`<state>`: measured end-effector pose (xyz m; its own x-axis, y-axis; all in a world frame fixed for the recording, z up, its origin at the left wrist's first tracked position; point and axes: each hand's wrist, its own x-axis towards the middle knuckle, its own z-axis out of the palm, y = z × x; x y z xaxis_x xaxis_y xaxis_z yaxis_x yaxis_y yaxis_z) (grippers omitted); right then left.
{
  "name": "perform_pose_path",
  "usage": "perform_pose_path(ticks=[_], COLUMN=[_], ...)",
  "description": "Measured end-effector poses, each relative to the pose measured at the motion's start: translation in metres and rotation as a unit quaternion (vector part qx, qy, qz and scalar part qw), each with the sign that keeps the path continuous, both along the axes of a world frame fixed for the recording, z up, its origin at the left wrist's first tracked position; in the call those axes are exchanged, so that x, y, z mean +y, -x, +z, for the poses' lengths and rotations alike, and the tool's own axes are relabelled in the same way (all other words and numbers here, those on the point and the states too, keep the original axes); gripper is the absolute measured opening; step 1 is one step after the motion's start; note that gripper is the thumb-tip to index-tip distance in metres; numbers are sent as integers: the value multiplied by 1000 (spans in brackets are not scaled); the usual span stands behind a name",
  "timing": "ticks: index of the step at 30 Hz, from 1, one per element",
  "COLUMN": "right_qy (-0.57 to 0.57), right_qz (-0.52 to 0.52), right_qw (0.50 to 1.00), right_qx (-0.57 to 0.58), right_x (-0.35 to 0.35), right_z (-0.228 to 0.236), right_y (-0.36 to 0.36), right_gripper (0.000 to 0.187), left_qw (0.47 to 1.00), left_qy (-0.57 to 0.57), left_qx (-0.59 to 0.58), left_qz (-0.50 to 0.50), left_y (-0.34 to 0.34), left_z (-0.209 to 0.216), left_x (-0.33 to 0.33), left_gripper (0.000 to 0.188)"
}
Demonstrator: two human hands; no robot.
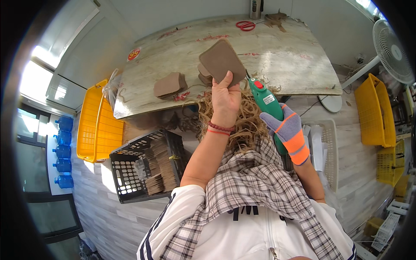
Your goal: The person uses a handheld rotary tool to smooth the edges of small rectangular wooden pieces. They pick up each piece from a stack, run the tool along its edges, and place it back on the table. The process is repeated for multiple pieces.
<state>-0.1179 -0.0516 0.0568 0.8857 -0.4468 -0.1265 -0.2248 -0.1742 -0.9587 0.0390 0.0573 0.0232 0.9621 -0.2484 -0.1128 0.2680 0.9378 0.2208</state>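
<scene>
My left hand (pixel 226 97), bare with red bracelets at the wrist, pinches a flat brown sheet piece (pixel 220 58) with rounded corners by its near end, thumb on top. In a grey and orange glove, my right hand (pixel 284 128) is wrapped round a green handheld power tool (pixel 265 97) with a red button. The tool's thin dark tip points away from me, close to the right edge of the piece. A small stack of similar brown pieces (pixel 170 85) lies at the table's near edge, and more sit partly hidden behind my left hand. Curly brown trimmings (pixel 240 125) heap over my lap.
The table (pixel 294 65) bears red scissors (pixel 245 26) and brown scraps (pixel 276 19) at its far side. A black crate (pixel 125 173) with rows of brown pieces stands left, beside a yellow basket (pixel 97 125). A white basket (pixel 331 151) and a fan (pixel 392 52) are on the right.
</scene>
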Motion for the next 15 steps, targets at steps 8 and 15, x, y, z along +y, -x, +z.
perform_pose_path(ticks=[8, 15], right_qy=[37, -3], right_qz=[-8, -43], right_qw=[999, 998], right_qx=[-4, -36], right_x=[-4, -8], right_z=[3, 14], right_y=[-5, -9], right_gripper=[37, 40], left_qw=[998, 993], left_qy=[-49, -91], left_qx=[17, -14], left_qz=[-29, -77], left_y=[23, 40], left_z=[-6, -24], left_x=[-7, -9], left_gripper=[37, 36])
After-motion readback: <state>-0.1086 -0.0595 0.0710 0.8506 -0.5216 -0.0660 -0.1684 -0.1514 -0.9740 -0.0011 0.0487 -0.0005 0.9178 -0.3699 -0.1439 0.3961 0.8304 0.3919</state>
